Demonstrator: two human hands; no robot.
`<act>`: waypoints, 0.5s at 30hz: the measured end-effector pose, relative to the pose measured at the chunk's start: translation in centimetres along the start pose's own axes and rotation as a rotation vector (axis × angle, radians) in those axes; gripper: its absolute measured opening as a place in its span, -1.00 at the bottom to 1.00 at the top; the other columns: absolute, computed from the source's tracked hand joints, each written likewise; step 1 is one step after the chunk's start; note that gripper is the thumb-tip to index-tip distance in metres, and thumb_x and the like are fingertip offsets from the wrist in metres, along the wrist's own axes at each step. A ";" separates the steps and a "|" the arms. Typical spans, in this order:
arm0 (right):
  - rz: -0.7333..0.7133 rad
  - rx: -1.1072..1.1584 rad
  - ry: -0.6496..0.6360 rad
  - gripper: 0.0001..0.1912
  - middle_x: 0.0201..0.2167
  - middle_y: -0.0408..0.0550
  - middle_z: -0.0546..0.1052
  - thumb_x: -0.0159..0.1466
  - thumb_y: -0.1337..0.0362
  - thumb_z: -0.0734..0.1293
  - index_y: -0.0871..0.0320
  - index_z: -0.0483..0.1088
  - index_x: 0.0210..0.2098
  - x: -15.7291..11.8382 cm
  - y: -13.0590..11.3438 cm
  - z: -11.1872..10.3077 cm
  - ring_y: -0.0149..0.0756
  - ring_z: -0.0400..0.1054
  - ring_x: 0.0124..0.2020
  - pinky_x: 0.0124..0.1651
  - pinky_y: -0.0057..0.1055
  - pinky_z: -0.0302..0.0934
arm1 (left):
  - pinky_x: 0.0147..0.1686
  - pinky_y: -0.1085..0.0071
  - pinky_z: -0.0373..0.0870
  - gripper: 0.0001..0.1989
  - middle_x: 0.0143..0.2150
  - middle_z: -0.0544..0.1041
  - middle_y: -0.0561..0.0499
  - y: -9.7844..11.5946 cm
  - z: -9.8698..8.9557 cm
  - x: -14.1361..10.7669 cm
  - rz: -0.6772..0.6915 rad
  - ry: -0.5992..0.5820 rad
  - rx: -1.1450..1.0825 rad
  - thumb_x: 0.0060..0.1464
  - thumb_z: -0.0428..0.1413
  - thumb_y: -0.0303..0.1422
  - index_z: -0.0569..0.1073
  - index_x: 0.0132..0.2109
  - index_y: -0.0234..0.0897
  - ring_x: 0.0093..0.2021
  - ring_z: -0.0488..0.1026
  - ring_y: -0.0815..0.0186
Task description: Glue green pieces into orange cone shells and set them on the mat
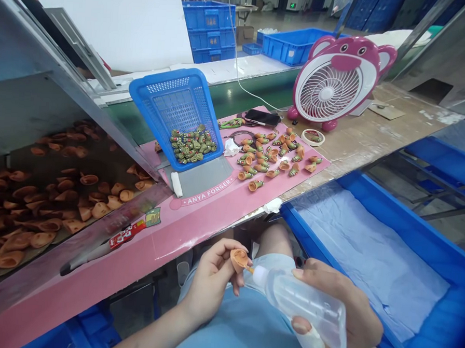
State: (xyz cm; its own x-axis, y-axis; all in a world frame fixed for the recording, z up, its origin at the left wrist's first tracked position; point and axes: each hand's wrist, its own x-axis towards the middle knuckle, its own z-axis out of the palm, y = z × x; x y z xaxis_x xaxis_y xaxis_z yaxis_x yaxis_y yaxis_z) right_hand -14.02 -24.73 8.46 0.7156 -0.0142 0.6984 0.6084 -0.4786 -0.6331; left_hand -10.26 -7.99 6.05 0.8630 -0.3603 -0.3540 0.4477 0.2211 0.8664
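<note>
Between its thumb and fingers, my left hand (211, 277) pinches a small orange cup-shaped piece (239, 258) above my lap. My right hand (338, 299) is wrapped round a clear squeeze bottle (307, 305) with a white cap, its nozzle tip at the piece's edge. One right-hand finger wears a white covering. On the pink mat (199, 219) lie several orange-and-green pieces (262, 168). A blue basket (174, 103) stands tilted behind them, with several green pieces (193, 146) inside.
Many orange pieces (31, 215) lie in a bin at the left. A pink fan (326, 90), a tape roll (313, 137) and a phone (262, 117) are on the table. A large blue crate (368, 254) is at the right. A red-labelled tube (108, 243) lies near the front edge.
</note>
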 end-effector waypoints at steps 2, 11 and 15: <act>-0.021 -0.025 0.019 -0.69 -0.61 -0.06 0.30 0.05 0.22 0.28 0.30 0.29 -0.25 0.2 0.0 0.1 -0.21 0.29 -0.50 -0.57 -0.35 0.14 | -0.68 0.58 0.21 -0.93 -0.43 0.43 0.04 -0.1 0.0 0.0 0.006 0.010 -0.003 0.03 -0.02 -0.43 0.31 -0.28 -0.28 -0.63 0.25 0.52; -0.028 -0.072 0.022 -0.69 -0.60 -0.07 0.32 0.01 0.25 0.29 0.29 0.30 -0.27 0.1 0.1 0.0 -0.22 0.28 -0.52 -0.60 -0.34 0.15 | -0.68 0.58 0.20 -0.94 -0.43 0.42 0.06 -0.1 0.1 -0.1 0.040 0.069 -0.030 0.05 -0.03 -0.42 0.30 -0.28 -0.28 -0.62 0.23 0.53; -0.019 -0.076 0.013 -0.68 -0.58 -0.04 0.34 0.01 0.26 0.29 0.30 0.29 -0.26 0.0 0.2 -0.1 -0.26 0.26 -0.57 -0.63 -0.36 0.15 | -0.68 0.58 0.20 -0.94 -0.42 0.43 0.06 -0.1 0.1 -0.1 0.045 0.076 -0.031 0.05 -0.02 -0.42 0.29 -0.27 -0.28 -0.62 0.22 0.53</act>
State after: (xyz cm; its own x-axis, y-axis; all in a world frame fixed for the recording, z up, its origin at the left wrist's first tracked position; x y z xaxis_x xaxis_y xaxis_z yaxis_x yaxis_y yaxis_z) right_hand -13.93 -24.91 8.38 0.6997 -0.0155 0.7143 0.5936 -0.5437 -0.5933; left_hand -10.43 -8.09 6.00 0.8973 -0.2801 -0.3411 0.4137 0.2645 0.8711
